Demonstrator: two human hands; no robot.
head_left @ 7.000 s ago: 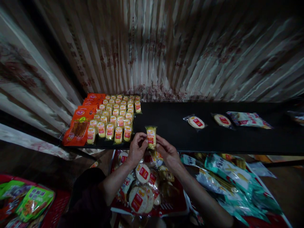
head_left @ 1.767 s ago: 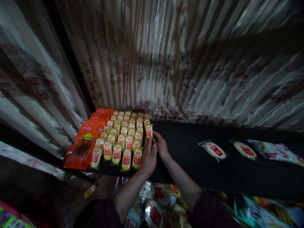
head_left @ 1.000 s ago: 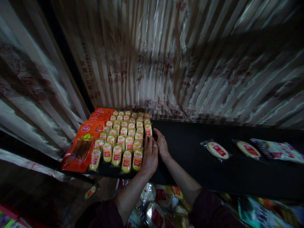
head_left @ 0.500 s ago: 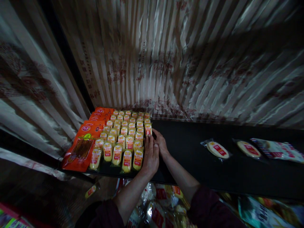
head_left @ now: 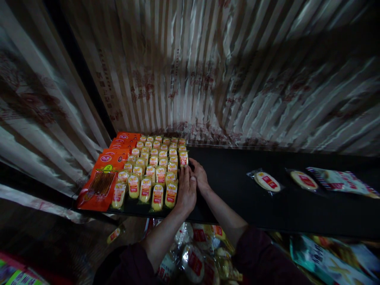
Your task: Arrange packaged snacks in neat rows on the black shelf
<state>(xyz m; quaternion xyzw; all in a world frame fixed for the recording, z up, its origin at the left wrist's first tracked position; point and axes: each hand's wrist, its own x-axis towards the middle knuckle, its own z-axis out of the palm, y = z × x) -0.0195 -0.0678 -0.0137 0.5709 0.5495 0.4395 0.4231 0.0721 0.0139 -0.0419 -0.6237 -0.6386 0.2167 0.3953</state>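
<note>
A: State the position of the left hand.

B: The left hand (head_left: 187, 194) lies at the right side of the packet rows. Its fingers are straight and close together, the tips at the near end of a small yellow packet (head_left: 183, 158).

A: And the right hand?

B: The right hand (head_left: 200, 176) is just beside it, fingers bent, the tips near that packet's right edge. Whether either hand pinches the packet, I cannot tell; the contact is partly hidden.

A: Location of the packet?

B: On the black shelf (head_left: 237, 206), in the rightmost column, its red and white label showing. The other yellow packets (head_left: 157, 198) stand in rows to its left and behind it.

A: Other stock on the shelf?

B: Orange bags (head_left: 102, 182) overlap at the left end. Well apart on the right lie two round packets (head_left: 267, 181) and a stripe-edged packet (head_left: 341, 181).

A: Below the shelf?

B: Clear-wrapped goods (head_left: 194, 263) beneath the front edge, a teal bag (head_left: 317, 255) to their right, and a loose packet (head_left: 113, 236) at lower left.
</note>
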